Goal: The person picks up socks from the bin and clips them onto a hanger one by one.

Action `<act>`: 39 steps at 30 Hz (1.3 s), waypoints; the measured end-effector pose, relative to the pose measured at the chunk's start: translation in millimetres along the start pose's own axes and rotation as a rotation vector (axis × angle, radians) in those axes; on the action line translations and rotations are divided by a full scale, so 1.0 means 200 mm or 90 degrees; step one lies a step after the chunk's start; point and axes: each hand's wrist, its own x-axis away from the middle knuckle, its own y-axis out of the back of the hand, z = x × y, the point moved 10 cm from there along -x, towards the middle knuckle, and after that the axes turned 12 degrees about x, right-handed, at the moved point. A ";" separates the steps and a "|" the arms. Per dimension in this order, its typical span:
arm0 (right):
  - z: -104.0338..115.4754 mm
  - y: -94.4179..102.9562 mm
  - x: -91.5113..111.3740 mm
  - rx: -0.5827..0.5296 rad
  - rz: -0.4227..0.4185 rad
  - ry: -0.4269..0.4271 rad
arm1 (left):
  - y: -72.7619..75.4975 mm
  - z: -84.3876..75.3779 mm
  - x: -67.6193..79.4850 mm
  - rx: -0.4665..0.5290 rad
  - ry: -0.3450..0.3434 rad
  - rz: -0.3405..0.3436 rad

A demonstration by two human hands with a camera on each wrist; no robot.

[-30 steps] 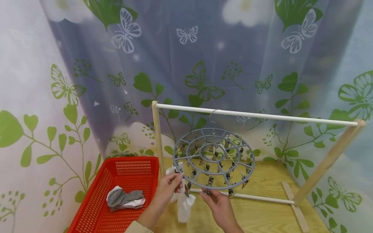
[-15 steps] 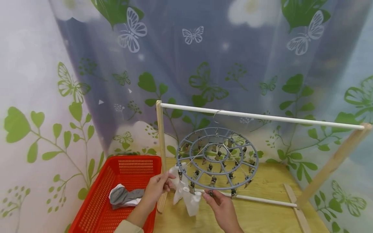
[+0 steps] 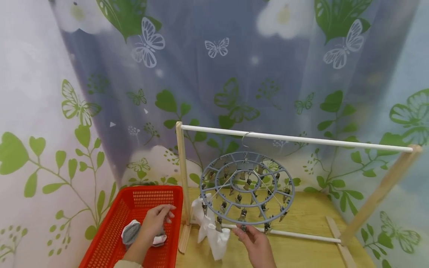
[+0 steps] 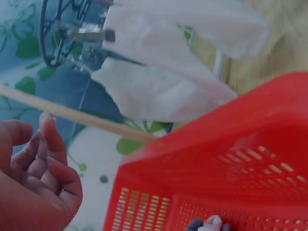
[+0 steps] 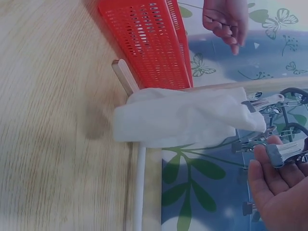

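A grey round clip hanger point(image 3: 293, 185) hangs by its metal hook, with many small metal clips under its rings. White socks point(image 3: 218, 242) dangle from clips at its left front. My right hand point(image 3: 255, 243) is at the front rim, its thumb and fingers holding a metal clip point(image 5: 286, 151) with nothing in that clip. Over the red basket point(image 3: 180, 212) is my left hand point(image 3: 152, 225), fingers loosely bent and holding nothing. Below it, grey-and-white socks point(image 3: 131, 233) lie in the basket, partly hidden by the hand and forearm.
A white rod point(image 3: 318, 141) carries the hanger between two wooden posts, the left post point(image 3: 182, 171) standing beside the basket and the right post point(image 3: 378, 193) leaning. A lower white bar point(image 3: 301, 236) runs just above the wooden table point(image 3: 315, 208). Patterned curtains surround it.
My left hand has let go of the white sock at the hanger and moved left over the basket. The sock now hangs freely from its clips. My right hand stays at the front rim.
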 end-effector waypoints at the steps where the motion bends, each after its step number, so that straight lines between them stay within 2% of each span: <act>1: 0.01 0.01 0.00 0.001 -0.005 0.009 | 0.01 0.00 -0.01 -0.008 -0.006 -0.001; 4: 0.03 0.03 -0.01 0.002 -0.023 0.026 | 0.04 -0.02 -0.04 -0.024 -0.025 0.001; 8: 0.04 0.04 0.00 -0.001 -0.040 0.036 | 0.07 -0.04 -0.06 -0.091 -0.052 -0.009; 13: 0.01 0.07 0.03 -0.006 -0.060 0.015 | 0.08 -0.05 -0.06 -0.300 -0.109 0.011; 15: 0.01 0.09 0.02 -0.008 -0.066 0.006 | 0.09 -0.05 -0.07 -0.371 -0.107 0.032; 20: -0.01 0.11 0.00 0.004 -0.059 -0.001 | 0.15 0.00 -0.11 -0.427 -0.027 0.058; 24: -0.05 0.10 0.00 0.001 -0.038 -0.024 | 0.19 0.03 -0.14 -0.468 0.004 0.059; 28: -0.06 0.09 0.01 -0.023 -0.019 -0.039 | 0.20 0.09 -0.16 -0.511 0.029 0.078; 36: -0.04 0.09 0.02 -0.036 -0.022 -0.020 | 0.20 0.23 -0.18 -0.553 0.124 0.123; 39: -0.03 0.09 0.02 -0.034 -0.022 -0.015 | 0.20 0.26 -0.18 -0.565 0.131 0.127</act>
